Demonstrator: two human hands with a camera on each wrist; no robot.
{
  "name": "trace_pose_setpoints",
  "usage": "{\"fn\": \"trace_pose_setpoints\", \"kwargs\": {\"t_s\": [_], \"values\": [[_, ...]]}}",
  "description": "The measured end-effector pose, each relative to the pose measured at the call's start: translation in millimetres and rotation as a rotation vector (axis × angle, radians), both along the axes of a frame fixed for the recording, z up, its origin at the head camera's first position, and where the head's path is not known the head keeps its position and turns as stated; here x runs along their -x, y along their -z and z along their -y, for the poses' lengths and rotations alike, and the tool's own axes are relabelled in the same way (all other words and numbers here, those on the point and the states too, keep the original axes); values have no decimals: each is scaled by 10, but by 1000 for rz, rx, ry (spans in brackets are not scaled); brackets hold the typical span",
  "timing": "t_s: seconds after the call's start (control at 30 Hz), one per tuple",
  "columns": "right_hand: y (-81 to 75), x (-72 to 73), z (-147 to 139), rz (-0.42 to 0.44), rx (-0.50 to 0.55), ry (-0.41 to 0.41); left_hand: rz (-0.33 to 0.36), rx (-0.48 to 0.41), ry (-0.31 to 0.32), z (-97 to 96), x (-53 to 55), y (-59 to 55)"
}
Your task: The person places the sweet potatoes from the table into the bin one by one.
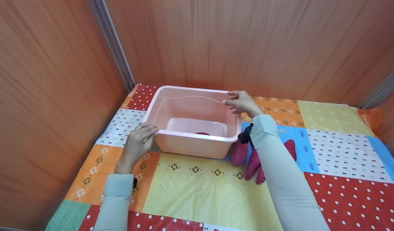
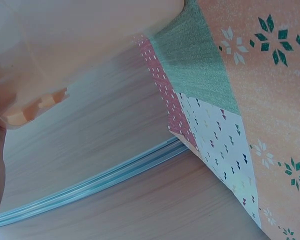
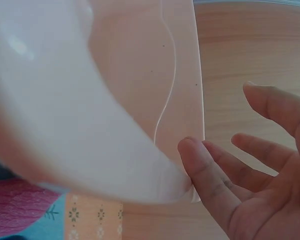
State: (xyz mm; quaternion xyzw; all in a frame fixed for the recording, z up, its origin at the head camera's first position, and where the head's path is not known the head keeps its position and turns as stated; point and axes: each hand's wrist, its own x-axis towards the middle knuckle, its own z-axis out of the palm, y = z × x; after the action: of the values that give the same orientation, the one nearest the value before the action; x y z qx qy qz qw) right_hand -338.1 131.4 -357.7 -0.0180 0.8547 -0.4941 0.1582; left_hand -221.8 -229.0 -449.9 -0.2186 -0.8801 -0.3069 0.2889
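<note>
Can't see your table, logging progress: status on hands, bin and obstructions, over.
Left hand gripping near-left rim corner; right hand touching rim near far-right corner. Pink plastic bin: reddish thing just visible inside. Possible obstruction: sweet potatoes by near-right corner.

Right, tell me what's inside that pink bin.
Inside the pink bin, a dark red piece shows just above the near rim. The floor behind it looks bare; the near wall hides its lower part and anything low beside it.
</note>
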Motion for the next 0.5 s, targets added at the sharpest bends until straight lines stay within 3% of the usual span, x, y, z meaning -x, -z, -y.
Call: {"fn": "trace_pose_setpoints", "kwargs": {"t_s": [0.27, 0.5], "values": [[8, -6, -87, -9, -31, 29, -10, 32, 1, -7, 5, -33], [-20, -25, -173, -29, -7, 18, 37, 60, 6, 15, -11, -87]]}}
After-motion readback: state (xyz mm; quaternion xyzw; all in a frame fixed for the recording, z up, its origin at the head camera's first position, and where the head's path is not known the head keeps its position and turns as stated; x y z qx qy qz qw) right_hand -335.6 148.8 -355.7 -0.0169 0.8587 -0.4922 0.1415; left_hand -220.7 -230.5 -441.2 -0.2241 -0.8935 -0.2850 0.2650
